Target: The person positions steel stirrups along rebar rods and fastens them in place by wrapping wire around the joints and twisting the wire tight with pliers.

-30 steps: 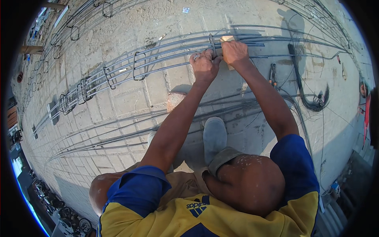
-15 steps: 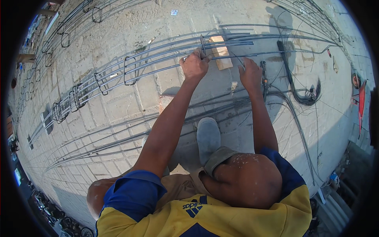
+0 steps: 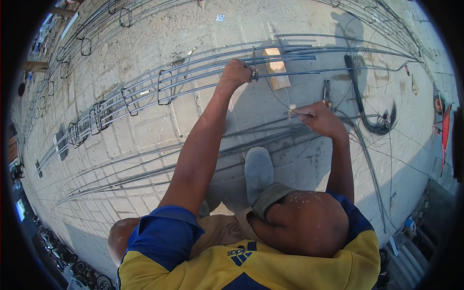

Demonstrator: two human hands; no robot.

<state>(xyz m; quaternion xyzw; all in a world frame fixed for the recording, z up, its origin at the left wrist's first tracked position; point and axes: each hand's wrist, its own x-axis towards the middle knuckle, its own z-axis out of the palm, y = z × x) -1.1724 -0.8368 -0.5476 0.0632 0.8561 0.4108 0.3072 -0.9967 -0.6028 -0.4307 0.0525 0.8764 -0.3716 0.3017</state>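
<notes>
Tying position over a horizontal set of steel bars, viewed from the worker's head. The bars run across the upper middle of the ground, threaded through a dark stirrup standing crosswise. The left hand is at the bars, just left of this stirrup, its fingers curled; the fingertips are largely hidden, so whether they pinch a bar, the stirrup or anything else cannot be told. The right hand, nearer the body and apart from the bars, pinches a thin wire between thumb and forefinger; the wire curves from beside the stirrup down to these 2 digits. A pale wooden block lies beneath the bars, right of the stirrup. Pliers lie just beyond the right hand, with a bent bundle of dark wire to their right. Farther left, 2 separate rectangular stirrups encircle the bars, followed by clustered ones. Loose rods cross the paved ground between the bars and a grey shoe.
</notes>
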